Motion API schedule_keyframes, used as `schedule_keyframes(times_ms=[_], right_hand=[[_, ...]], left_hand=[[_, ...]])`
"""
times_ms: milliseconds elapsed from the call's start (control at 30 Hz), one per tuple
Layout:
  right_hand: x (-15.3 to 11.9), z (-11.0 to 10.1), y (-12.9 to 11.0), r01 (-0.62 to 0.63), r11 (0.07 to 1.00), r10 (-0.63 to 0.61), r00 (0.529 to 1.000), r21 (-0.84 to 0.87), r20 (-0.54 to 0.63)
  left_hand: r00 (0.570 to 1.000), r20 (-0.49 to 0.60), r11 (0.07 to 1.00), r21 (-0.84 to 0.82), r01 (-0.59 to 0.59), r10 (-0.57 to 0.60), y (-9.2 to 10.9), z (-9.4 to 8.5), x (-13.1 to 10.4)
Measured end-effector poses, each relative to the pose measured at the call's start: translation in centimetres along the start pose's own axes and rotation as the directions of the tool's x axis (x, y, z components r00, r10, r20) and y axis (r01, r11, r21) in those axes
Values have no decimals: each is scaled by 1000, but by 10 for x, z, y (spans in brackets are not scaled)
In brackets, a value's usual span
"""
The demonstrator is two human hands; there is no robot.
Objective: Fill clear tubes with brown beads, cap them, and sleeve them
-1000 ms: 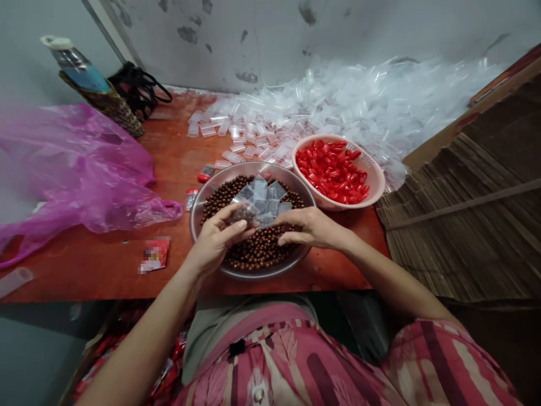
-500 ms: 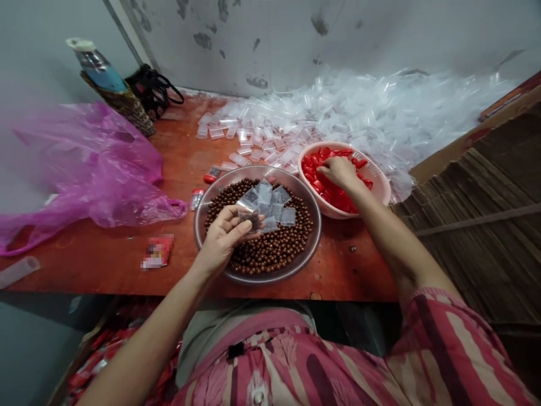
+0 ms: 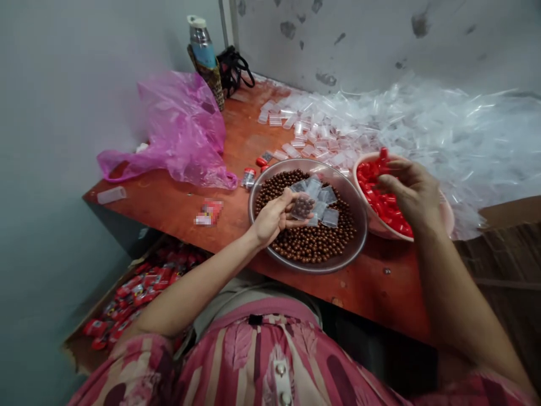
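Note:
My left hand (image 3: 270,221) is closed on a small clear plastic container (image 3: 303,207) filled with brown balls, above the wide metal bowl (image 3: 254,217). In that bowl lie many shiny brown balls (image 3: 313,248), with several clear containers (image 3: 330,217) on top of them. My right hand (image 3: 416,192) is raised over the pink plastic basket (image 3: 448,217), its thumb and fingers pinching a red plastic cap (image 3: 384,155). More red caps (image 3: 391,214) fill the basket below it.
A large heap of clear containers (image 3: 422,124) covers the table's back right. To the left lie a pink plastic bag (image 3: 181,129), a red packet (image 3: 210,212) and a clear tube (image 3: 111,195). A bottle (image 3: 203,48) stands behind. Below the edge, a box (image 3: 74,352) holds red-capped pieces.
My right hand has come up out of the red caps with one in its fingers. My left hand has turned the filled container. The view has swung left.

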State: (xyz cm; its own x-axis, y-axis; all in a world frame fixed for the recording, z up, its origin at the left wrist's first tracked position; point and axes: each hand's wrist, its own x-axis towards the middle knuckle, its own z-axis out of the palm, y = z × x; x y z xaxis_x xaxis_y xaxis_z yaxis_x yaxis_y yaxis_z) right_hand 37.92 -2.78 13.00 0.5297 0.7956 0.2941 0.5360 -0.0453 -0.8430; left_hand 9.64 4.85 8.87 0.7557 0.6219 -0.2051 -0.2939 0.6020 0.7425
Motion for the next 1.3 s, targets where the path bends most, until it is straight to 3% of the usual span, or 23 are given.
schedule_keyframes(times_ms=[33,100,200,367,433,567,667,767,933,1000,1100,1200,1300], right_hand=[[-11,10,-14,-25,995,13,992,94,128],[-29,32,-37,-79,974,17,961,213,277],[-45,63,-54,-163,942,44,928,295,371],[-56,100,-55,-161,773,23,974,614,226],[-61,109,-53,-145,743,9,978,653,206],[-70,112,-51,-89,828,-50,972,554,230],[-73,102,-51,29,940,-120,961,341,250],[-73,93,-54,149,979,-180,951,137,251],[-66,85,-63,325,936,-277,917,-135,287],[-62,80,-67,335,933,-289,916,-134,280],[-59,74,-74,369,927,-341,903,-63,261],[-60,74,-79,496,861,-433,830,-111,351],[-62,77,-81,602,782,-491,753,-158,439]], left_hand=[[1000,-1,1000,8,-10,10,-1,1,-1],[999,-1,999,31,-35,35,-2,1,-2],[997,19,995,66,-74,73,-4,2,-4],[993,41,994,14,-107,107,-2,2,-7],[990,38,989,-63,-136,139,0,2,-8],[982,-23,970,-147,-191,190,1,0,-9],[980,-35,971,-134,-197,194,-1,-2,-9],[981,-16,975,-110,-195,195,-3,-1,-8],[978,0,975,-70,-209,210,-4,-2,-8],[973,-9,973,3,-230,230,-5,-3,-9],[950,-31,925,242,-294,310,-8,-5,-11],[915,21,791,495,-360,403,-9,-6,-13],[876,63,689,591,-419,479,-8,-6,-16]])
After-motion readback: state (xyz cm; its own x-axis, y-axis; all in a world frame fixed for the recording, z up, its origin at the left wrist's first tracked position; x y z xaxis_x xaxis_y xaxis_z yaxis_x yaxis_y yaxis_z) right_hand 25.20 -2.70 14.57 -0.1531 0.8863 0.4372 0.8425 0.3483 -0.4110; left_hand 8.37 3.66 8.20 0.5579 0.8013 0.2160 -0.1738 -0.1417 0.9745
